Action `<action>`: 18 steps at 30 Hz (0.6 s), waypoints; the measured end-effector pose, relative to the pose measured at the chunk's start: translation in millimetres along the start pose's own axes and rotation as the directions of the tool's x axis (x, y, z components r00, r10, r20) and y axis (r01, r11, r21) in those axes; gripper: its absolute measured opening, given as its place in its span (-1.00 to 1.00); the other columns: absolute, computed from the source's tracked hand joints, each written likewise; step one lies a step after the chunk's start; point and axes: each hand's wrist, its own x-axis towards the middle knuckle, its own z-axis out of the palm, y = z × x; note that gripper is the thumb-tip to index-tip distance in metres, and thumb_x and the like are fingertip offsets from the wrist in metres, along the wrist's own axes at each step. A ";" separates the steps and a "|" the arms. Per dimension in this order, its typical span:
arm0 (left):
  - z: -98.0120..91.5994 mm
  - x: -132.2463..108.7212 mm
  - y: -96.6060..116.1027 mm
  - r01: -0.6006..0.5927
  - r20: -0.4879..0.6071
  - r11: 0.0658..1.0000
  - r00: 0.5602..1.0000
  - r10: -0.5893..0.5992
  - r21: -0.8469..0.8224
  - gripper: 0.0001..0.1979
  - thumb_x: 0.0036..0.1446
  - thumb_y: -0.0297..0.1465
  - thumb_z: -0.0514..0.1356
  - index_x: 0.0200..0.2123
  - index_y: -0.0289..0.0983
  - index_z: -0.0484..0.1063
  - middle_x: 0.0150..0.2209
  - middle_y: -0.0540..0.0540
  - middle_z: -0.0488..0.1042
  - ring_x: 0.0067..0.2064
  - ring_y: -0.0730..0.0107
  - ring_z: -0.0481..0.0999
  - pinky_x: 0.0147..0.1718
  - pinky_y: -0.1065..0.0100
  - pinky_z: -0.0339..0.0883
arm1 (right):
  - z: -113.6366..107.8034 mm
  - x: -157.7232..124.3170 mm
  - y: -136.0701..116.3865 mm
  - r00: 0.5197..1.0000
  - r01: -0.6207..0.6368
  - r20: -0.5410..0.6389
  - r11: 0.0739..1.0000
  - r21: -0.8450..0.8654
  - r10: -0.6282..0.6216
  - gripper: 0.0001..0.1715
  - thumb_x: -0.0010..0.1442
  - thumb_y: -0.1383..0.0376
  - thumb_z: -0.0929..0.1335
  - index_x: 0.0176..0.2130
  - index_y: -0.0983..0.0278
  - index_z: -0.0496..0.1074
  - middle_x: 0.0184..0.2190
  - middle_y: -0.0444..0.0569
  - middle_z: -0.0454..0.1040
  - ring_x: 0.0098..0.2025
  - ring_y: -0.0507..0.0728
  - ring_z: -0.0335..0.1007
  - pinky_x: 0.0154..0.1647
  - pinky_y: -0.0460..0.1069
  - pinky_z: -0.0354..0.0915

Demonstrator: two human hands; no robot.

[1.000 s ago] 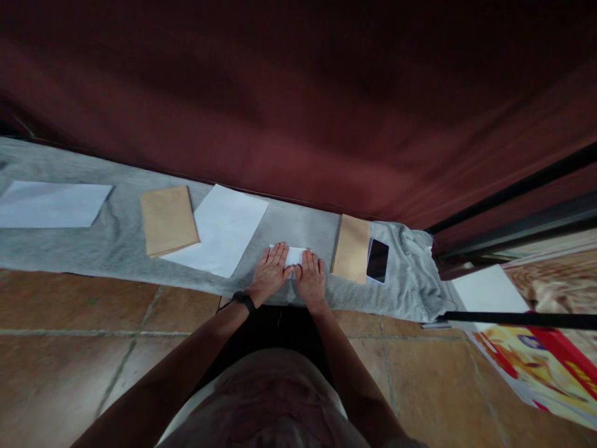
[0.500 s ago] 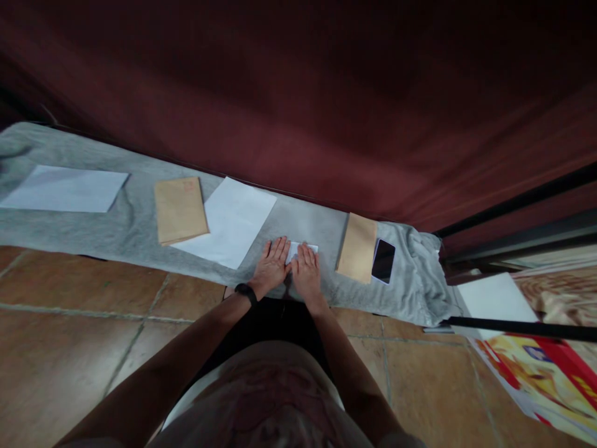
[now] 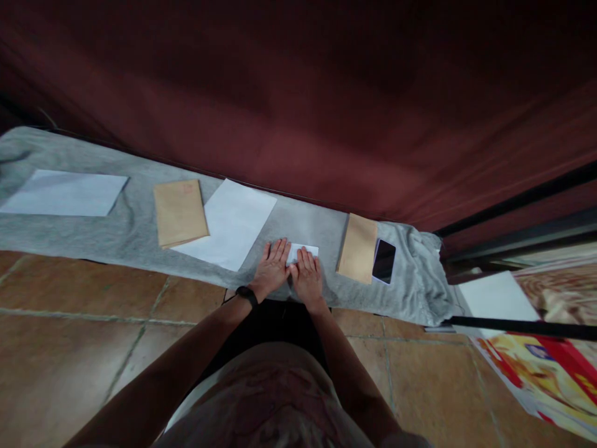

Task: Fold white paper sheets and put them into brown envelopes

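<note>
One small white paper rectangle (image 3: 293, 252), lying flat on grey cloth (image 3: 303, 221), partly beneath the bare right hand (image 3: 306, 275). Bare left hand (image 3: 273, 267), with black wristband (image 3: 247, 295), at the rectangle's left end. Both palms down, fingers straight, side by side. Farther right: tan paper envelope (image 3: 358, 249), rectangular black-screened phone (image 3: 385, 260).

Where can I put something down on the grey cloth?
Bare cloth lies between the left sheet and left envelope, and beyond the small paper, between the middle sheet and right envelope. Right of the phone it's free but wrinkled. Crowded: left envelope over middle sheet, right envelope beside phone, and left hand and right hand at the small paper.
</note>
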 end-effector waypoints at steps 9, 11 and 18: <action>0.8 -0.6 2.0 0.044 -0.032 0.999 0.999 -0.044 0.004 -0.31 0.37 -0.14 -0.03 0.42 -0.43 0.06 0.46 -0.37 0.02 0.49 -0.03 -0.06 0.42 -0.16 -0.29 | 0.8 -6.5 14.2 0.997 -0.067 -0.032 0.997 -0.046 0.066 -0.35 0.50 0.12 0.14 0.41 0.40 0.10 0.43 0.20 0.12 0.46 0.28 0.02 0.42 0.29 0.01; 1.2 -1.3 2.0 0.055 -0.042 0.998 0.998 -0.055 0.003 -0.31 0.38 -0.14 -0.04 0.42 -0.43 0.06 0.45 -0.38 0.03 0.49 -0.04 -0.06 0.42 -0.17 -0.26 | 0.7 -8.9 17.5 0.996 -0.079 -0.041 0.995 -0.055 0.077 -0.34 0.50 0.13 0.14 0.42 0.40 0.09 0.42 0.20 0.13 0.45 0.29 0.03 0.42 0.29 0.00; 4.5 -7.5 -3.2 0.080 -0.082 0.996 0.994 -0.078 0.027 -0.29 0.40 -0.10 -0.11 0.42 -0.47 0.05 0.44 -0.39 0.07 0.48 -0.02 -0.02 0.41 -0.14 -0.20 | -1.2 -14.4 23.6 0.992 -0.115 -0.057 0.991 -0.073 0.111 -0.34 0.50 0.15 0.14 0.42 0.43 0.08 0.42 0.21 0.13 0.45 0.29 0.03 0.42 0.27 -0.01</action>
